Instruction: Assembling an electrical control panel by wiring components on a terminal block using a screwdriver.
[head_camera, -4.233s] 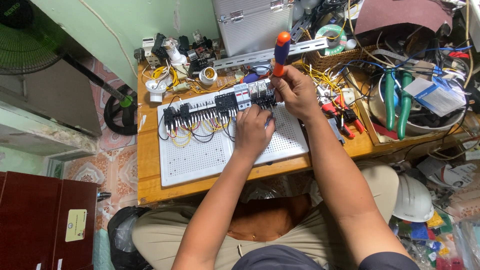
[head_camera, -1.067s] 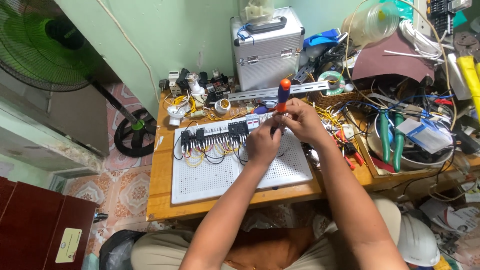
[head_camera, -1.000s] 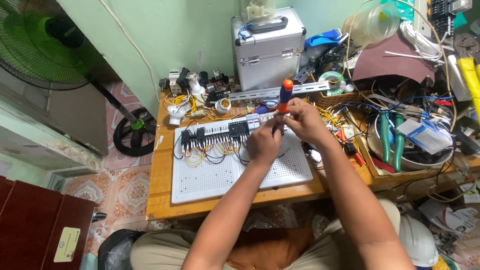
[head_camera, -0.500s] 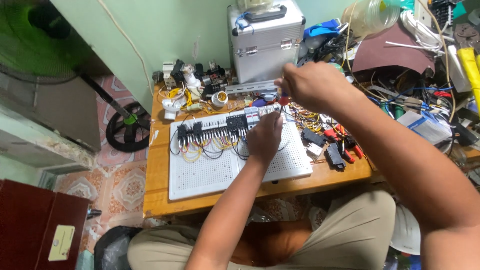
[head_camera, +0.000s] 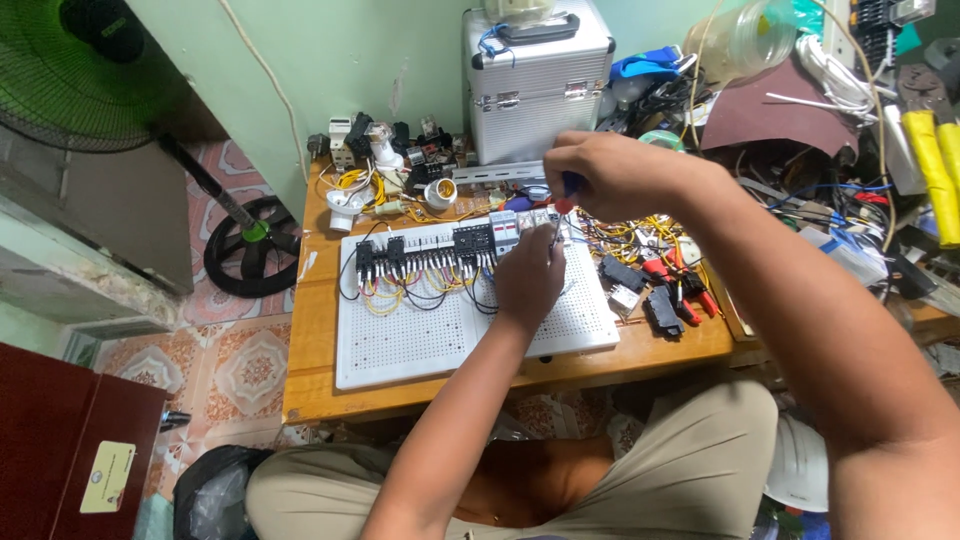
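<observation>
The screwdriver (head_camera: 563, 200) is in the right hand (head_camera: 610, 175). That hand is curled tight around the handle, so only a bit of blue and red handle and the thin metal shaft peek out below the fist. The shaft is the long way of the tool. It points down and a little toward the person, with the handle end up and the tip down at the row of small switch blocks (head_camera: 455, 245).

That row sits along the far edge of the white board with holes (head_camera: 450, 340), and the tip comes down near the row's right end. I cannot see the very tip touch a screw.

The left hand (head_camera: 530, 275) rests on the white board just in front of the row, fingers bent and pressed together on the blocks or wires there. I cannot tell if it pinches a wire.

To do this well, I think the tool should stand straight over the screw, and the left hand should hold the block steady while the right hand turns slowly.

Behind the row stands a silver metal case (head_camera: 535, 85). To the right of the board lie red pliers (head_camera: 680, 290).
</observation>
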